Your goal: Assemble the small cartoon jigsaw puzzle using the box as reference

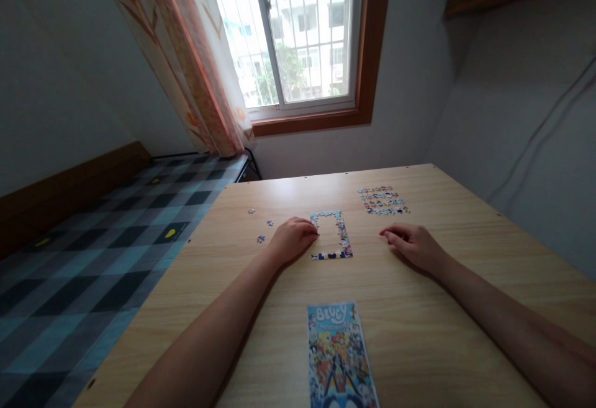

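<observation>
A half-built jigsaw frame (343, 234) lies on the wooden table (419, 333), its top, right and bottom borders joined. My left hand (293, 238) rests at the frame's left edge, fingers curled with the tips pressed at a piece there. My right hand (410, 243) lies on the table to the right of the frame, fingers loosely curled and pointing left; nothing shows in it. Loose pieces (382, 200) are laid out in rows behind my right hand. A few stray pieces (261, 224) lie left of my left hand.
A colourful reference picture (339, 356) marked "Bluey" lies at the near table edge. A bed with a checked blue cover (93, 253) stands to the left. A window (302, 29) and curtain (195, 54) are behind the table; a wall runs along the right.
</observation>
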### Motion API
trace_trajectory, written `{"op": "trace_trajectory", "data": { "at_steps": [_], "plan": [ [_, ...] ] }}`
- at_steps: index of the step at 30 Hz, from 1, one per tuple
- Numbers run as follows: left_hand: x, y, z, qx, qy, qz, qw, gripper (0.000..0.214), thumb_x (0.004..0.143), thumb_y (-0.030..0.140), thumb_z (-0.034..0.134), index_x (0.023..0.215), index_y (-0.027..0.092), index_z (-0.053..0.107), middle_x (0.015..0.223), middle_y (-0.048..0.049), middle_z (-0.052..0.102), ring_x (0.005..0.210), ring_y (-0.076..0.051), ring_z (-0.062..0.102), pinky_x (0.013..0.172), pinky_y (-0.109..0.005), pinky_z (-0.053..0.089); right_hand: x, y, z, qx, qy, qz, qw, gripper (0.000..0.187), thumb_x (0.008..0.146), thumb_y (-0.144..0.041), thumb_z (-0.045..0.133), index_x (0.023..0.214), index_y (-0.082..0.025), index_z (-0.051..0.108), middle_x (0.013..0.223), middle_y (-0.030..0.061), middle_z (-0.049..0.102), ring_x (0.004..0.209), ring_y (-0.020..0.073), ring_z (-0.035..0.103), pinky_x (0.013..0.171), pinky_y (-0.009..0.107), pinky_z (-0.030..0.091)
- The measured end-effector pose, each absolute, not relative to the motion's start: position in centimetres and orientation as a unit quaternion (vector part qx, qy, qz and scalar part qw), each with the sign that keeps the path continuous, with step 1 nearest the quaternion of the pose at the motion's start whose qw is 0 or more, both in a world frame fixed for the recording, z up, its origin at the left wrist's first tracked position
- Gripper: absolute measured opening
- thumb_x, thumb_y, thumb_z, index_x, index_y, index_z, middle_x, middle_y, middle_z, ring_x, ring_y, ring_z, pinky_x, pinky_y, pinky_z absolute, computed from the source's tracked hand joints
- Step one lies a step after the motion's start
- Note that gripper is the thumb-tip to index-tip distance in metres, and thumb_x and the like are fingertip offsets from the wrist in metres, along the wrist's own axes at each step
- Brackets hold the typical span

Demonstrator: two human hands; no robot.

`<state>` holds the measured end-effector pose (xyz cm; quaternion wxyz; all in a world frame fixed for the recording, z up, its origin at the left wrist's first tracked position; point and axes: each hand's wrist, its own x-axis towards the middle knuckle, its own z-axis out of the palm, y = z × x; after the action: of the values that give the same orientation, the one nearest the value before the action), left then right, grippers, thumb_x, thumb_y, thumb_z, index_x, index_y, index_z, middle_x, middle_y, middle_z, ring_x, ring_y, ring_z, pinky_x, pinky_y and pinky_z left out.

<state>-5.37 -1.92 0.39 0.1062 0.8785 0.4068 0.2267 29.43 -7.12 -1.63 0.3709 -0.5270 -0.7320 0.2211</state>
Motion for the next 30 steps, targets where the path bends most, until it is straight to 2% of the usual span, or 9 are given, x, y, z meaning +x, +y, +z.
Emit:
{"op": "trace_trajectory", "data": {
  "at_steps": [15, 19, 23, 30],
  "plan": [
    [-5.47, -1.95, 0.21, 0.882, 0.400, 0.228, 0.103, 0.012, 0.090, 0.026, 0.067, 0.090, 0.026, 0.079, 0.104, -0.0038, 0.077, 0.101, -0.021, 0.066, 0.096, -0.038, 0.051, 29.44, -7.11, -1.66, -0.526, -0.734, 0.227, 0.364, 0.032, 0.089, -0.040, 0.054, 0.092, -0.020, 0.079, 0.080, 0.0056, 0.076, 0.068, 0.0193, 0.065, 0.062, 0.029, 0.048],
    [-5.57, -2.13, 0.35, 0.864, 0.402, 0.274, 0.134, 0.013, 0.088, 0.027, 0.067, 0.095, 0.024, 0.077, 0.106, -0.0062, 0.075, 0.098, -0.020, 0.068, 0.093, -0.035, 0.053, 29.46, -7.15, -1.58, -0.524, -0.734, 0.227, 0.368, 0.032, 0.089, -0.040, 0.054, 0.092, -0.020, 0.079, 0.081, 0.0057, 0.076, 0.069, 0.0196, 0.066, 0.064, 0.030, 0.049],
    [-5.83, -2.18, 0.48, 0.845, 0.418, 0.299, 0.145, 0.011, 0.085, 0.022, 0.067, 0.088, 0.023, 0.078, 0.105, -0.0058, 0.073, 0.093, -0.019, 0.068, 0.091, -0.032, 0.054, 29.50, -7.14, -1.65, -0.523, -0.735, 0.228, 0.367, 0.032, 0.089, -0.040, 0.054, 0.092, -0.019, 0.079, 0.080, 0.0056, 0.075, 0.067, 0.0191, 0.066, 0.063, 0.029, 0.048],
    [-5.88, -2.15, 0.52, 0.860, 0.424, 0.260, 0.111, 0.015, 0.086, 0.020, 0.063, 0.083, 0.023, 0.078, 0.105, -0.0060, 0.073, 0.093, -0.019, 0.068, 0.091, -0.032, 0.054, 29.45, -7.17, -1.51, -0.527, -0.729, 0.234, 0.369, 0.033, 0.088, -0.041, 0.055, 0.091, -0.019, 0.078, 0.079, 0.0057, 0.075, 0.067, 0.0192, 0.065, 0.060, 0.029, 0.047]
  ]
}}
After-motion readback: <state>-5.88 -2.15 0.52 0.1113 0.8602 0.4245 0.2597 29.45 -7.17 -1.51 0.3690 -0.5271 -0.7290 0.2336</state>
